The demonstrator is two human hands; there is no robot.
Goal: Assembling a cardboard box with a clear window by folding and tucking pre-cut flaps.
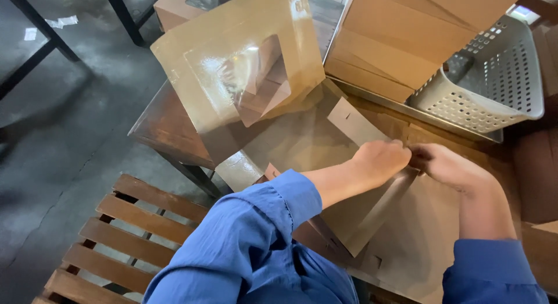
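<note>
Two hands meet over a flat brown carton blank (401,234) lying on the dark wooden tabletop (165,129). The left hand (379,160) has its fingers curled down onto a folded flap (354,121) of the blank, gripping its edge. The right hand (447,164) sits just beside it, touching the same fold, fingers pinched narrow on the card; the fingertips of both are partly hidden where they meet. Both arms wear blue sleeves (250,240). Behind the hands, a carton lid (232,65) with a clear plastic window stands tilted up from the blank. Farther back lies a stack of flat cartons (395,42), and to the right of it a pale perforated basket (494,83). A slatted wooden bench (128,228) stands at lower left over the grey floor (58,118).
</note>
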